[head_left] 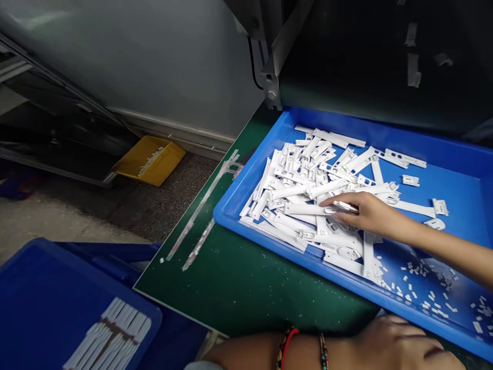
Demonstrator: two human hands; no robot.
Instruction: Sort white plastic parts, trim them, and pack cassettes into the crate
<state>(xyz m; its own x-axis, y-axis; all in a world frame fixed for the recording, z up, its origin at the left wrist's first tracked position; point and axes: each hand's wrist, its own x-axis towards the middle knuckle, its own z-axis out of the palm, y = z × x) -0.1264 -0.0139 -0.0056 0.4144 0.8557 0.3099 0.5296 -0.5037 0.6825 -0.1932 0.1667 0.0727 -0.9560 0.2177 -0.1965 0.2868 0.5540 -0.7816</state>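
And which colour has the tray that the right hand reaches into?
The tray is blue; the head view shows it best.

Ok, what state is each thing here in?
Right hand, grip closed on a white part
Left hand, cut off by frame, grip unclear
Large blue tray, open, partly filled
White heap, jumbled
Small chips, scattered
Yellow bin, open, white pieces inside
Lower-left blue tray, strips lined in rows
Green tabletop, speckled

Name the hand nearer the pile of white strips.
Right. The right hand is at the pile, holding a white piece; the left hand is by the tray's near rim.
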